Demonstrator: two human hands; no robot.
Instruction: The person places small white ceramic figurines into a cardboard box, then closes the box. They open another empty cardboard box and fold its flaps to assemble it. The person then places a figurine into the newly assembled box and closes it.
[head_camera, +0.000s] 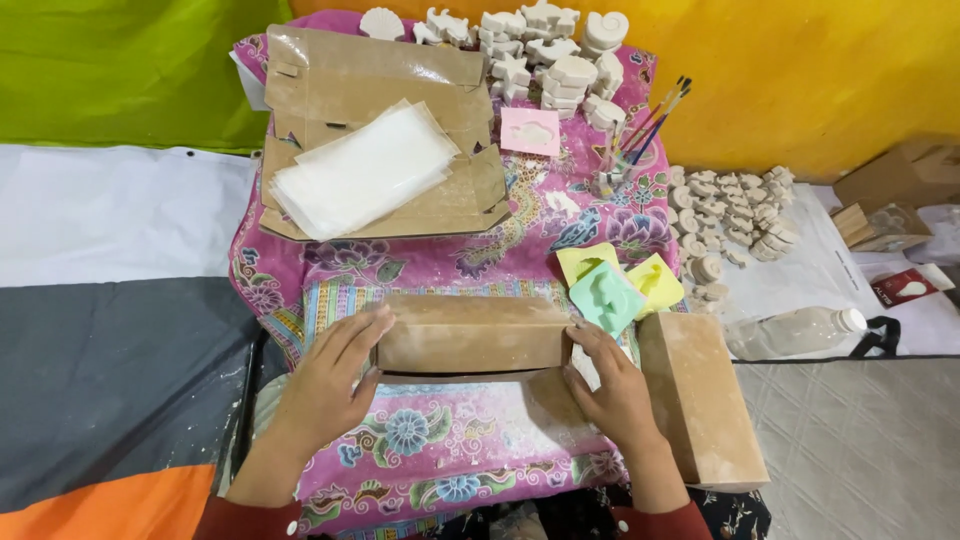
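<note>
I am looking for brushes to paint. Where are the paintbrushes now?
In the head view, the paintbrushes stand upper right of centre on the floral cloth, right of the pink mould and below the stacked white plaster figures.

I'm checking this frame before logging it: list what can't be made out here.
Head view only:
- Inside of the brown box: closed sides hide it, with the left hand and right hand at its ends.
- Paintbrush tips: too small.
- Red packet: print too small.
- Person's sleeves: cut off by the bottom edge.
</note>
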